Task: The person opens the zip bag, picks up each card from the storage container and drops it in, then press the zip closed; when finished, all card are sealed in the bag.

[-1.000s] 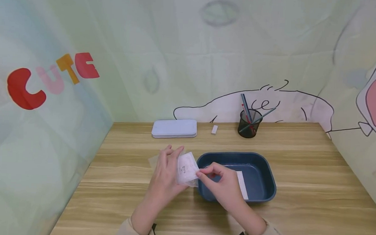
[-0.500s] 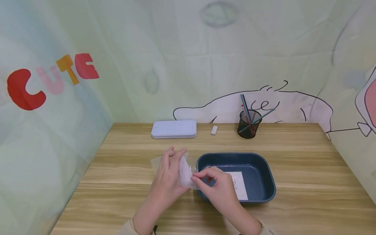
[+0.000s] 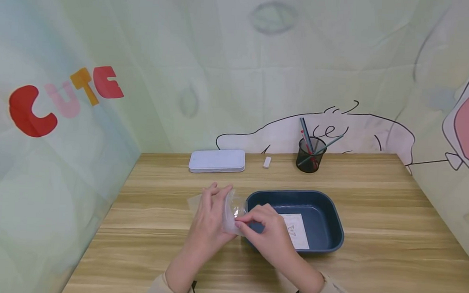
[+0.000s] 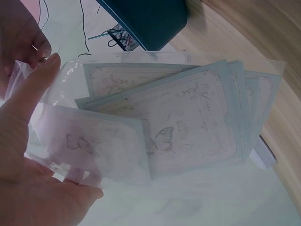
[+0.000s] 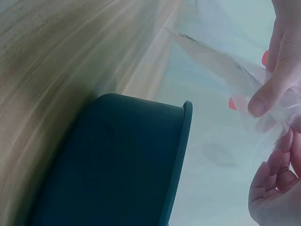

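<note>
My left hand grips a clear plastic bag, raised to the left of the dark blue bin. Several printed paper cards with butterfly drawings and pale borders lie fanned inside the bag. Thumb and fingers of the left hand hold the bag from both sides near its mouth. My right hand pinches the bag's open edge with thumb and forefinger, over the bin's left rim. One card lies flat inside the bin, partly hidden by the right hand.
Toward the back of the wooden table are a pale pencil case, a small white eraser and a black mesh cup with pencils. A printed cloth hangs behind and along the sides.
The bag has turned in the left hand, so the card print no longer faces the head camera. The right fingers shifted slightly left and down along it, uncovering more of the card in the bin.
</note>
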`<state>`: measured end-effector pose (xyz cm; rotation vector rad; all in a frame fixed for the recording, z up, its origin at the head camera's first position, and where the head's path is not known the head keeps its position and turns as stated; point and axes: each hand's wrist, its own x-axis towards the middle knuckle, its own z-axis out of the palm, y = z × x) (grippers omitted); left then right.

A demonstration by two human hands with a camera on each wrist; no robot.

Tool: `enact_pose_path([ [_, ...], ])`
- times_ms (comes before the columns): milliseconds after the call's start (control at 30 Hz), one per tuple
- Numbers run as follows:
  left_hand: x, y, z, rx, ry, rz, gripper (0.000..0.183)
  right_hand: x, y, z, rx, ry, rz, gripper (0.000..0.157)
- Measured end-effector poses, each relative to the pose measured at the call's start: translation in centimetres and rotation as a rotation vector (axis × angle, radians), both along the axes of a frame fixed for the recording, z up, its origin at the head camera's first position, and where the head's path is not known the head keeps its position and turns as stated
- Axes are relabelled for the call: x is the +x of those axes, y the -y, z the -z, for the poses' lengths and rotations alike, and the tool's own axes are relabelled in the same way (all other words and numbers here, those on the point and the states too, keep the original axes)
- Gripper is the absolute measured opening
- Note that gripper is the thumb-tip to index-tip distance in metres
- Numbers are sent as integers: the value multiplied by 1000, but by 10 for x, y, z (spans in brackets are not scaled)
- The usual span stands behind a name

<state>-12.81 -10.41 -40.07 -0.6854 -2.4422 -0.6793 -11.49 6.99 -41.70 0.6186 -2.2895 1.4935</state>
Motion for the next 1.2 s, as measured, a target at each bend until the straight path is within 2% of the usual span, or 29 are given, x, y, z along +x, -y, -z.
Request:
enact_pose_path([
  [333,-1,1,1,0,-14,7,97,-6,-6,-11,92,24,-25,7],
  [467,0,2,1,12,-1,5,99,-12,-18,-20,167,46,-20,5],
  [600,0,3,0,30,24,-3,102,-22,-38,-26,219,119,-28,5],
  [733,1,5,0,34,44,-12,105,-33,-59,-19,247,213,-48,6],
  [900,2,6,0,35,46,-14,106,-43,-77,-4,339,296,-18,8],
  [1033,3,7,1,32,42,-14,106,-51,-90,1,461,370,-15,10],
  [1200,4,8,2,27,50,-19,107,-60,-106,3,665,485,-33,13],
])
